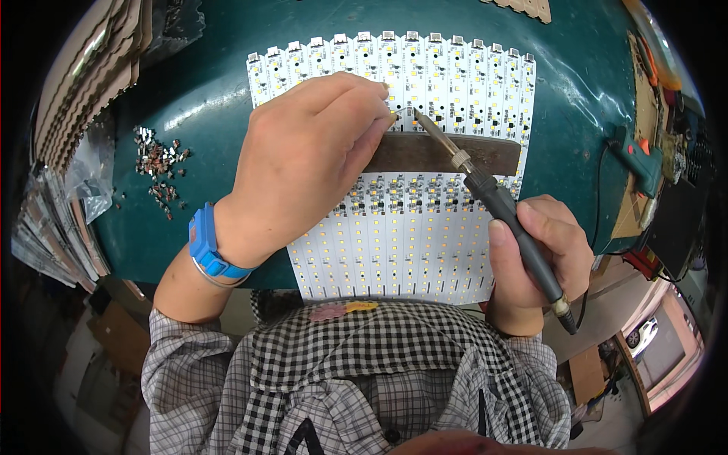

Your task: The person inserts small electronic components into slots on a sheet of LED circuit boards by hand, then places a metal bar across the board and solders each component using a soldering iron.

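Note:
A white panel of joined LED circuit strips [394, 250] lies on the green work surface, with small metal connectors along its far edge. Across it rests a dark flat bar [447, 155]. My left hand [303, 152] is over the panel's left part, fingers pinched around a thin solder wire [400, 111] whose end points right. Gripped in my right hand [560, 241] is a soldering iron [523, 231], slanting up and left over the bar. Its tip meets the panel close to the wire's end; whether they touch I cannot tell.
Loose small metal connectors [158, 161] lie in a heap on the left. Stacked toothed-edge boards [102, 57] and a clear plastic bag [91, 182] line the left side. At right sits a teal glue gun [641, 163] near a dark cord [599, 182].

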Tool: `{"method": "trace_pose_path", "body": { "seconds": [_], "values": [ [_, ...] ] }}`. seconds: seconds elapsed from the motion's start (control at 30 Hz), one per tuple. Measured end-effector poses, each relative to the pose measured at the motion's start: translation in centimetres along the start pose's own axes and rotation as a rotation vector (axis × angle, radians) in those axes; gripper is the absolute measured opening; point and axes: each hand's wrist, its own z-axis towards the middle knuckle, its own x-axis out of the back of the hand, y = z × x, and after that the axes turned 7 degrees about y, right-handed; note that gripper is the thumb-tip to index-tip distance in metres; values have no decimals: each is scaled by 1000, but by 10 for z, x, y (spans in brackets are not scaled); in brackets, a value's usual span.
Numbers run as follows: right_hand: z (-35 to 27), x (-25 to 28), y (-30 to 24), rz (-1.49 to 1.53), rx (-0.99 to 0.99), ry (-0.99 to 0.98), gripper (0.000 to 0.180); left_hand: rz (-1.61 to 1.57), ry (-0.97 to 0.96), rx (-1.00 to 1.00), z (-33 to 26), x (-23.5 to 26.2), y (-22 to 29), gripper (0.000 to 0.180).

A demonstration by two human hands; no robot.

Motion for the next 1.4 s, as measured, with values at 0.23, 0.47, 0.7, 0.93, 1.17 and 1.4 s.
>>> {"method": "trace_pose_path", "body": {
  "seconds": [0.23,0.47,0.7,0.93,1.17,1.4],
  "values": [
    [3,-3,2,-27,14,-15,33,18,-7,-22,2,1,-3,15],
    [5,-2,-1,-58,2,-25,28,9,-22,-11,6,0,-1,15],
    [8,-5,-6,-78,-5,-26,27,14,-50,10,7,-1,-1,15],
    [3,-4,-4,-34,-6,6,31,67,-96,0,8,1,-1,15],
    [-3,15,-15,187,-171,363,36,-15,37,36,6,21,-1,13],
    [17,23,-25,6,116,-99,45,-13,32,91,-5,23,-4,13]
  ]
}}
